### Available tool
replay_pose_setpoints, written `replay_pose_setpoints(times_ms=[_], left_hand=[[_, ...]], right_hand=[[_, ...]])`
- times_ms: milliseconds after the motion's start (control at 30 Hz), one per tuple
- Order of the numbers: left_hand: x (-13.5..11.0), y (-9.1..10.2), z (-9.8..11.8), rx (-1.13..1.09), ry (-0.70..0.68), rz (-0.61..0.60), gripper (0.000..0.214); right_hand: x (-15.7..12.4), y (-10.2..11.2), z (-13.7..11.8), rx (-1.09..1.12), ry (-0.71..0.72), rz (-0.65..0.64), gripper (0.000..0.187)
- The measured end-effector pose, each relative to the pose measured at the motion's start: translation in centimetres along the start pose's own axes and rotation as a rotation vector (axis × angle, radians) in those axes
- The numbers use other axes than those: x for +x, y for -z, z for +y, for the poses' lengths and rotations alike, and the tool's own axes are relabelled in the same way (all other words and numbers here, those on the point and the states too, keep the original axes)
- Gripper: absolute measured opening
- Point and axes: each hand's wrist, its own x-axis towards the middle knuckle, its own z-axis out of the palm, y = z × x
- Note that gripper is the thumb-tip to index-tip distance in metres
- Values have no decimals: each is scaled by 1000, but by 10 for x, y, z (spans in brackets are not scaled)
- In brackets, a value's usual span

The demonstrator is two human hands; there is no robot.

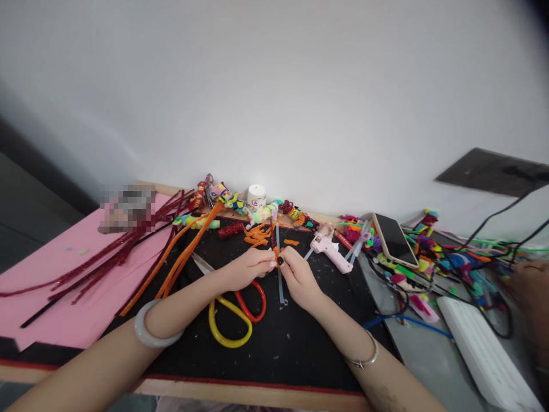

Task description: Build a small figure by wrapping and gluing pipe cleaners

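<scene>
My left hand (249, 270) and my right hand (300, 279) meet over the black mat (295, 352), fingertips nearly touching. Both pinch a small orange pipe cleaner piece (277, 252), mostly covered by the fingers. A small round black spot shows at my right fingertips; I cannot tell what it is. Under the hands lies a translucent glue stick (281, 289). Scissors (231, 335) with one yellow and one red handle loop rest beneath my left forearm. Just beyond the fingers are short cut orange pieces (257, 234) and a dark red glittery roll (230, 230).
Long red pipe cleaners (128, 246) lie across pink sheets (51, 280) on the left, with orange ones (171, 269) alongside. A pink glue gun (330, 249), a phone (394, 240), colourful pipe cleaner figures and a white power strip (484, 349) are rightward. Another person's hand (532, 286) is at far right.
</scene>
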Motion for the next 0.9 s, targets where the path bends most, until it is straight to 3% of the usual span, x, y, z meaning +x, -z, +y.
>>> replay_pose_setpoints(times_ms=[533, 767, 900], left_hand=[[1, 2, -4, -28, -4, -26, 28], [-1, 2, 3, 51, -80, 64, 26], [0, 2, 3, 133, -129, 34, 28]], right_hand=[[-1, 1, -1, -9, 7, -93, 20], [-2, 0, -3, 68, -11, 38, 19], [-2, -2, -1, 94, -57, 97, 19]])
